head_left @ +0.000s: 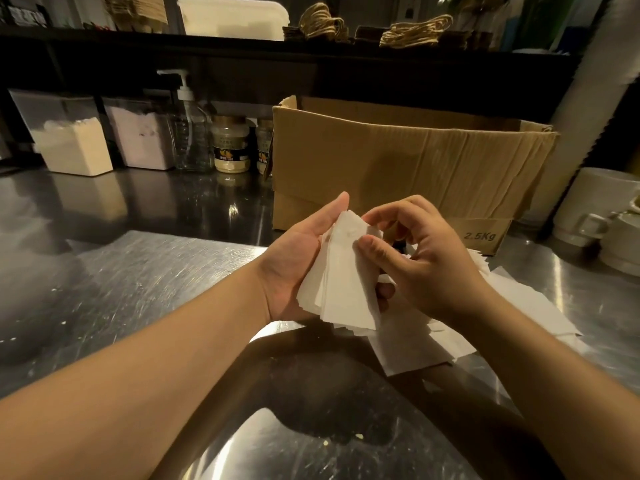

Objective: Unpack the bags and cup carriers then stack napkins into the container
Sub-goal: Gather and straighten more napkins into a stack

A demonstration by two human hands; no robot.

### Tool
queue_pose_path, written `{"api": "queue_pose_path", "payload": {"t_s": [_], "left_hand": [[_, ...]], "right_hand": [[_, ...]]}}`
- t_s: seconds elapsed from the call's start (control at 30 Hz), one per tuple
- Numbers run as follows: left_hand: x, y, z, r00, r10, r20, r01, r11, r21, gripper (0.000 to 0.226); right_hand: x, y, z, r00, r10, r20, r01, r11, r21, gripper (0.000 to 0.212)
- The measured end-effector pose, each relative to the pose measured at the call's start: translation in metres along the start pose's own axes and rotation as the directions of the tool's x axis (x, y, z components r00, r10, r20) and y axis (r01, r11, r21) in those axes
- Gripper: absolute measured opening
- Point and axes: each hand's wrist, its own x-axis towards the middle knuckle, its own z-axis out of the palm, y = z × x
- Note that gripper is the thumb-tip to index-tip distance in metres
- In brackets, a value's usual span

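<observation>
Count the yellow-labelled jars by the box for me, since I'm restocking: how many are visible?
2. One jar stands right of the pump bottle; the second jar is beside it, partly hidden by the cardboard box. More may sit behind the box.

"2.5Kg" printed on cardboard box (398,161)
</observation>
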Motion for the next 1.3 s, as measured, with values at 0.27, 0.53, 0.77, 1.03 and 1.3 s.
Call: {"api": "queue_pose_path", "payload": {"t_s": [0.27,0.53,0.77,1.03,1.3], "left_hand": [[0.001,0.001,0.001,1.0,0.008,-0.012,-0.008,1.0,0.012,0.059],[-0.003,-0.002,0.001,0.998,-0.005,0.057,0.011,0.996,-0.094,0.056],[0.002,-0.005,-0.003,0.994,0.09,0.061,-0.072,0.966,-0.248,0.032],[-0.001,0.001,0.003,0.997,0.068,-0.046,-0.077,0.959,-0.272,0.043],[0.002,0.0,0.001,0.997,0.039,-0.073,-0.058,0.957,-0.285,0.061]], "right_hand": [[0.001,0.003,0.0,0.999,0.006,-0.05,-0.005,0.999,0.033,0.01],[0.002,0.008,-0.001,0.992,0.073,-0.106,-0.07,0.997,0.029,0.011],[-0.004,0.009,-0.007,0.955,-0.113,0.273,0.129,0.991,-0.039,0.099],[-0.005,0.007,0.0,0.975,-0.169,0.146,0.194,0.965,-0.178,0.05],[-0.005,0.01,0.004,0.948,-0.31,0.067,0.317,0.922,-0.222,0.027]]}}
